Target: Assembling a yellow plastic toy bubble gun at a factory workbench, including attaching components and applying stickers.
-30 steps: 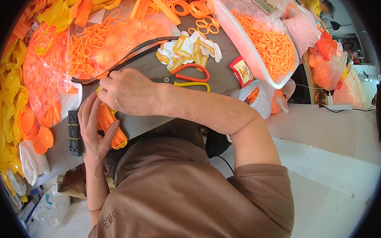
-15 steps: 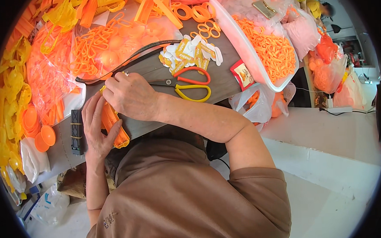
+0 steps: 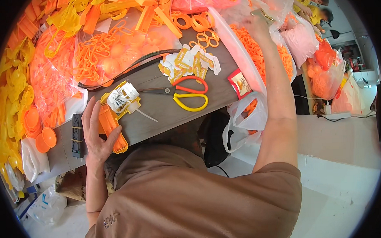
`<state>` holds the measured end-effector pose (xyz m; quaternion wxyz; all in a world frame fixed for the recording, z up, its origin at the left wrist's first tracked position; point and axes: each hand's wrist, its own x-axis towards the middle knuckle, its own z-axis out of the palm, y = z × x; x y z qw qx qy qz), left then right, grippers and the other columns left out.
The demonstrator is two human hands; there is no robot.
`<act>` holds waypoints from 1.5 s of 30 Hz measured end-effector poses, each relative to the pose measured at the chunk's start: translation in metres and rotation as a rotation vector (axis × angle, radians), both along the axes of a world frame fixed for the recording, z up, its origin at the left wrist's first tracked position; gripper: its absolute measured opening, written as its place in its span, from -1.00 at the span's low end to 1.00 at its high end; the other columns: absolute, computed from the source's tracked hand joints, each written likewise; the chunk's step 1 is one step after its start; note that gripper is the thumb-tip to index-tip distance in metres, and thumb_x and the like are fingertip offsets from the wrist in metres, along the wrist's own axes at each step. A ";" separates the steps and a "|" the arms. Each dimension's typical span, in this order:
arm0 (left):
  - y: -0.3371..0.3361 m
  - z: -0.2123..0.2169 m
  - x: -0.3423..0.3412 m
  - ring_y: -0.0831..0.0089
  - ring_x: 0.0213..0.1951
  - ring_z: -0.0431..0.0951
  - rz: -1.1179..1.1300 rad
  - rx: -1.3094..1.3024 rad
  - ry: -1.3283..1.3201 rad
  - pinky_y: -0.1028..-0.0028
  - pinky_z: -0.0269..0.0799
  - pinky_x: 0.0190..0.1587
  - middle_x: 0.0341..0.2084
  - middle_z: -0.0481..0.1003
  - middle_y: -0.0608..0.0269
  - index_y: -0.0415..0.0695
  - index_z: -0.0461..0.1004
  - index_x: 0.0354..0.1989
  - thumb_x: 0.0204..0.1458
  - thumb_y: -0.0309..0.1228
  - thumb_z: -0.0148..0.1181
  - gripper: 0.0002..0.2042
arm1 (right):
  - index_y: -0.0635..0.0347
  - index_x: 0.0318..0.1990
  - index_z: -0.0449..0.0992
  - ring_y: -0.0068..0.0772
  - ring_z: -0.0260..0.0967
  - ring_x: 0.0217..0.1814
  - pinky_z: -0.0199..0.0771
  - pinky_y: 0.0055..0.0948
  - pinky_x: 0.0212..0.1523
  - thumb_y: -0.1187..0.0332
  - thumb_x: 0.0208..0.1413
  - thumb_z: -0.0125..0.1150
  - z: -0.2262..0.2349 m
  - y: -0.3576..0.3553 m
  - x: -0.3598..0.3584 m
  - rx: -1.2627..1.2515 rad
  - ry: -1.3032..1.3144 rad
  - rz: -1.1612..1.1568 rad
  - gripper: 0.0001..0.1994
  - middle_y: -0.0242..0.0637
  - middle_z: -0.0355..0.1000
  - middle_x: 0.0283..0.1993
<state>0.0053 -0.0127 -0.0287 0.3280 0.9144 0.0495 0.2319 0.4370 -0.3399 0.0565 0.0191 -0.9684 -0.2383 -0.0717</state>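
The right hand (image 3: pixel 260 26) had left the work. Half a second earlier it had been bent over the orange shell (image 3: pixel 111 121) near the front edge of the surface (image 3: pixel 169 117); now its arm was stretched to the far right, the hand above the tub (image 3: pixel 238 50) along the right edge. It was beside a brassy metal piece (image 3: pixel 263 16), but blur hid the fingers, so I could not tell whether that grip was apart, together or clamped on anything.

The left hand (image 3: pixel 95 133) had stayed where it was. Its thumb lay over the shell and its fingers ran along the shell's left side; thumb and fingers stood apart with the shell in the gap, though I could not tell whether the grip truly clamped it. The shell remained tilted toward the front edge, left of the middle.

With the right hand gone, a white mechanism (image 3: pixel 122 97) had come into full view at the shell's far end, a thin pale strip (image 3: pixel 146 115) trailing from it to the right. The scissors (image 3: pixel 168 90), partly covered before, now showed their blades pointing toward that mechanism. The black banded bar (image 3: pixel 77 135) lay unmoved left of the left hand, near the front edge.
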 end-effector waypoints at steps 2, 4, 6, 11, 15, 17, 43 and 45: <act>-0.001 0.001 -0.001 0.03 0.23 0.19 0.007 -0.009 0.009 0.19 0.13 0.24 0.24 0.15 -0.09 -0.21 0.20 0.24 -0.22 -0.45 0.37 -0.25 | 0.14 -0.24 0.59 -0.09 0.47 -0.20 0.41 -0.21 -0.10 0.39 -0.03 0.11 -0.031 -0.020 0.010 0.010 -0.012 0.019 -0.79 -0.02 0.51 -0.26; -0.001 0.003 -0.002 0.03 0.23 0.19 0.014 -0.010 0.022 0.19 0.12 0.25 0.24 0.16 -0.09 -0.21 0.22 0.23 -0.22 -0.45 0.37 -0.26 | 0.13 -0.29 0.59 -0.02 0.45 -0.14 0.40 -0.13 -0.10 0.40 -0.04 0.06 -0.045 -0.025 0.016 0.023 -0.023 0.035 -0.80 -0.02 0.51 -0.24; 0.000 0.002 -0.001 0.03 0.23 0.19 0.019 -0.006 0.019 0.19 0.12 0.25 0.24 0.16 -0.09 -0.22 0.22 0.23 -0.22 -0.44 0.37 -0.26 | 0.08 -0.23 0.60 -0.06 0.44 -0.07 0.41 -0.17 -0.04 0.42 -0.08 0.07 -0.051 -0.029 0.021 0.049 -0.040 0.054 -0.76 -0.02 0.50 -0.20; 0.000 0.000 -0.002 0.03 0.23 0.20 0.021 -0.004 0.021 0.19 0.13 0.24 0.23 0.17 -0.08 -0.22 0.24 0.21 -0.22 -0.44 0.37 -0.28 | 0.05 -0.18 0.60 -0.08 0.45 -0.07 0.40 -0.22 -0.03 0.42 -0.10 0.12 -0.040 -0.021 0.013 -0.015 0.087 -0.068 -0.72 -0.01 0.50 -0.16; 0.001 0.000 -0.003 0.03 0.22 0.21 0.017 -0.008 0.004 0.19 0.14 0.23 0.23 0.17 -0.08 -0.22 0.25 0.21 -0.22 -0.43 0.37 -0.29 | 0.13 -0.18 0.60 -0.08 0.45 -0.07 0.39 -0.24 -0.03 0.39 -0.11 0.17 -0.038 -0.017 0.005 0.061 0.094 -0.079 -0.73 -0.01 0.50 -0.16; 0.001 0.000 -0.002 0.03 0.22 0.22 0.015 -0.011 -0.001 0.19 0.15 0.23 0.22 0.18 -0.08 -0.22 0.25 0.21 -0.22 -0.43 0.37 -0.29 | 0.13 -0.18 0.60 -0.09 0.45 -0.07 0.39 -0.25 -0.02 0.38 -0.11 0.16 -0.042 -0.018 0.008 0.082 0.067 -0.091 -0.72 -0.02 0.51 -0.17; -0.036 0.071 -0.003 0.18 -0.12 0.43 0.013 -0.070 -0.260 0.34 0.36 -0.08 -0.15 0.44 0.04 -0.26 0.47 -0.07 -0.25 -0.51 0.40 -0.54 | 0.35 -0.30 0.48 -0.70 0.20 -0.59 0.11 -0.69 -0.62 0.56 0.03 0.16 0.017 0.090 -0.227 1.153 0.979 0.308 -0.92 -0.30 0.43 -0.41; -0.041 0.081 -0.001 0.23 -0.29 0.45 -0.122 -0.094 -0.192 0.36 0.31 -0.24 -0.35 0.49 0.13 -0.23 0.50 -0.15 -0.23 -0.42 0.40 -0.60 | 0.35 -0.29 0.48 -0.69 0.22 -0.61 0.15 -0.69 -0.62 0.63 0.00 0.14 0.009 0.112 -0.289 1.069 1.118 0.414 -0.90 -0.30 0.40 -0.44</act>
